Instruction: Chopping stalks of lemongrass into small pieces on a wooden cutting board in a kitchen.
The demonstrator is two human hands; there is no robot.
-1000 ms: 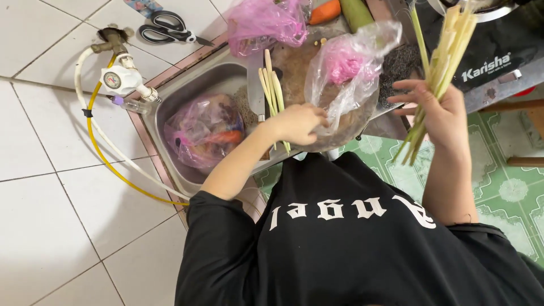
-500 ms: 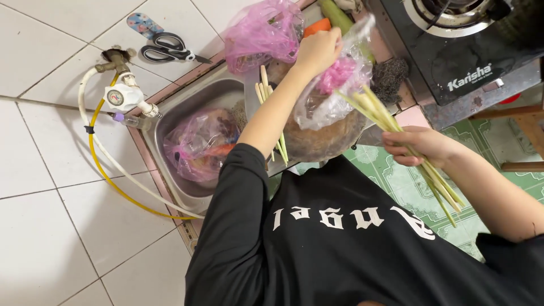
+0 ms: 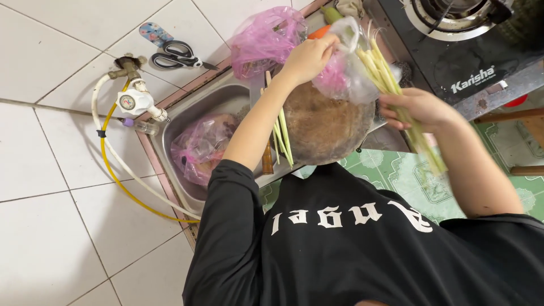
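**Lemongrass going into a clear bag over the chopping block**

The left hand (image 3: 309, 56) holds up a clear plastic bag (image 3: 347, 73), its fingers pinched shut on the bag's upper edge, just above a round wooden chopping block (image 3: 326, 130). The right hand (image 3: 418, 106) grips a bundle of lemongrass stalks (image 3: 391, 85), fingers wrapped closed around the middle; the pale ends point up toward the bag's mouth and touch it, while the green ends trail down to the right, blurred. Something pink sits inside the bag.

More loose stalks (image 3: 280, 133) lie along the left edge of the block, beside a steel sink (image 3: 198, 110) that holds a pink bag (image 3: 201, 147). Another pink bag (image 3: 266, 39) rests at the far side, near a carrot (image 3: 319, 32); scissors (image 3: 175, 55) lie on the tiles at far left, and a gas stove (image 3: 453, 51) stands at far right.

By my reading, the step in hand is bagging the stalks. The next move calls for the bag's mouth held open wide enough and the bundle kept aligned with it.
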